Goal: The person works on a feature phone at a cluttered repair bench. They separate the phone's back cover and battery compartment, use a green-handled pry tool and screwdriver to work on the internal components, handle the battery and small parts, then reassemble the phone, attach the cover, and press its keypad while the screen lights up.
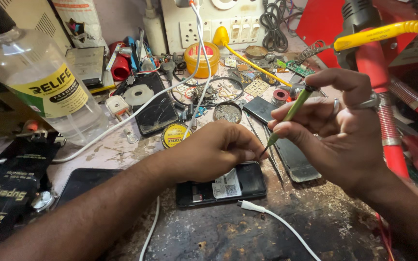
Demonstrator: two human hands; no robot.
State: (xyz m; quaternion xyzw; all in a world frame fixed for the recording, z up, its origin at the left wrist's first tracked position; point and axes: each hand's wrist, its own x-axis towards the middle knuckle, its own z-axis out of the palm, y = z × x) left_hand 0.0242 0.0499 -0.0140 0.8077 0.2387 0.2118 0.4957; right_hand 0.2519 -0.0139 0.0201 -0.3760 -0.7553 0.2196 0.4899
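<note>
Two hands work close together: the right hand (344, 130) pinches a thin, light green screwdriver (289, 116); the left hand (218, 150) steadies the breakable open phone (221, 186).

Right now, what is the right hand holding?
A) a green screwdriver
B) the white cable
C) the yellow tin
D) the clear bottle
A: the right hand pinches a green screwdriver, tip down by the left hand's fingers above the opened phone.
</note>
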